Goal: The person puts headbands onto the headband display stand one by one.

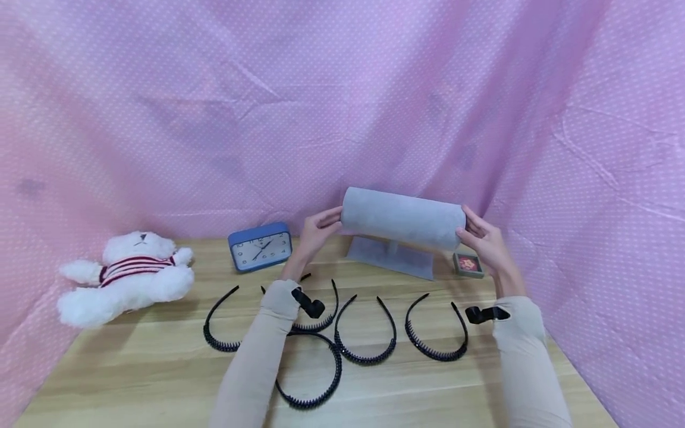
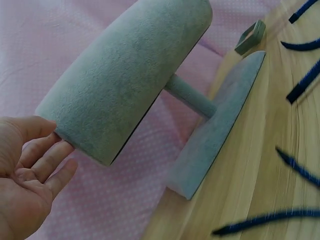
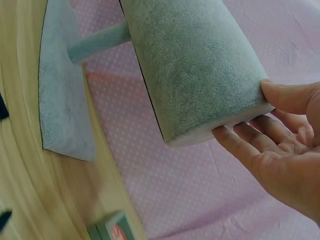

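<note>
A grey plush T-bar headband display stand (image 1: 401, 217) stands on the table: a thick roll on a short post above a flat base (image 3: 60, 100). My left hand (image 1: 319, 235) is at the roll's left end; in the left wrist view its thumb and fingertips (image 2: 64, 146) touch the end's edge, fingers loosely extended. At the other end is my right hand (image 1: 486, 241). In the right wrist view, its thumb (image 3: 285, 95) rests on the curved side while its fairly straight fingers touch the end face. No headband is on the roll.
Several black toothed headbands (image 1: 369, 360) lie in front on the wooden table (image 1: 407, 404), some below my left forearm. A blue clock (image 1: 261, 246) and a white plush bear (image 1: 134, 276) stand left. Right of the base is a small square box (image 1: 468, 265). Pink dotted cloth (image 1: 342, 119) hangs behind.
</note>
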Motion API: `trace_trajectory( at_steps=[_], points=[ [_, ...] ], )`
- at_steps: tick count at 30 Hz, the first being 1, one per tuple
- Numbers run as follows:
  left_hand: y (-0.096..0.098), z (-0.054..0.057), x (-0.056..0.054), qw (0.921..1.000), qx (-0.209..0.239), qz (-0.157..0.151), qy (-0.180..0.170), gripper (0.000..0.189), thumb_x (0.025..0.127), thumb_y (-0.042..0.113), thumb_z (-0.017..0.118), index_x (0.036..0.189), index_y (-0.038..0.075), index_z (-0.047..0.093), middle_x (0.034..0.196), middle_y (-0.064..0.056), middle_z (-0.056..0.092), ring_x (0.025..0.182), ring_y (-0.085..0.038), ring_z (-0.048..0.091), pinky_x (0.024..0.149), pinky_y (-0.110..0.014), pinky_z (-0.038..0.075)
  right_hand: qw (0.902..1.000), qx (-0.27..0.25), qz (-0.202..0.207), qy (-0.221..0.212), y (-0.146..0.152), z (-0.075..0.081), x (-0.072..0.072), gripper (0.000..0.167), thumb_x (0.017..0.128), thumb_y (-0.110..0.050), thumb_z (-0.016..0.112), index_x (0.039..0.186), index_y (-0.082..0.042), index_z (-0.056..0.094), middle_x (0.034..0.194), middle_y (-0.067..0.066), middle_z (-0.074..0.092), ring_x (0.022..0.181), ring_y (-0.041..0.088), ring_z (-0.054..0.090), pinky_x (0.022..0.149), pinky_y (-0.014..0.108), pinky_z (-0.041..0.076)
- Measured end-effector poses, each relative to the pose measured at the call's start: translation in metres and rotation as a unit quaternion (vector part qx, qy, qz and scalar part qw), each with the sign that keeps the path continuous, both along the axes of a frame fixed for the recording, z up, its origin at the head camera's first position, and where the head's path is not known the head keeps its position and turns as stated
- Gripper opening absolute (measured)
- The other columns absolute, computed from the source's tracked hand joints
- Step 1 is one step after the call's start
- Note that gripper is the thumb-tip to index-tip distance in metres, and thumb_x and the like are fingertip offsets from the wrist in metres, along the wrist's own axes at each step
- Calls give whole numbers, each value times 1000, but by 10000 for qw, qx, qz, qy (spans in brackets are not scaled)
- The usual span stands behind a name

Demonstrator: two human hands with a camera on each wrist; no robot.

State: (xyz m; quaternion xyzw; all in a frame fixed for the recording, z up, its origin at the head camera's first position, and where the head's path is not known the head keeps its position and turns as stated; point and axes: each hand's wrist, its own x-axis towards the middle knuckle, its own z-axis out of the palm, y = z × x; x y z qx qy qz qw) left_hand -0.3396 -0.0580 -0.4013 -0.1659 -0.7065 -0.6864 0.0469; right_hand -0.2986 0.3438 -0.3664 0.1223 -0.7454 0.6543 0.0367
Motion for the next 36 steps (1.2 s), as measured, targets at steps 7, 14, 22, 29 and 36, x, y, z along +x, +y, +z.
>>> trace_trajectory(
  at_steps=[7,14,22,29,36],
  points=[
    [-24,-4,13,9970,-73,730,234,35,95,12,72,130,11,70,125,-15,72,116,-23,70,94,-27,60,9995,168,245,-141,-21,2,-17,70,103,-6,59,162,-9,21,167,19,12,155,35,16,101,8,46],
    [-36,-4,26,9900,-221,1302,498,33,91,13,78,123,13,75,116,-14,76,105,-21,75,87,-22,61,9982,80,581,-127,-34,2,-29,68,103,-3,55,162,-7,19,167,21,14,155,35,17,101,10,48],
    [-49,-4,31,9877,-554,1147,909,52,90,9,78,140,16,64,119,-17,74,102,-33,72,87,-26,60,9967,-10,787,-177,-45,2,-43,65,103,4,52,160,-4,22,167,22,15,154,39,18,96,11,52],
    [-62,-11,32,9855,-762,954,1177,59,93,7,74,148,19,55,129,-18,63,109,-36,67,99,-51,57,9960,142,831,-280,-56,2,-49,65,103,0,54,161,-9,25,168,17,17,155,35,20,98,12,51],
    [-68,-16,33,9822,-817,1190,1204,62,93,9,74,150,24,53,133,-13,59,125,-30,57,116,-54,43,9950,300,882,-354,-67,4,-55,65,104,-1,52,162,-11,23,168,16,18,155,33,22,103,18,51]
  ],
)
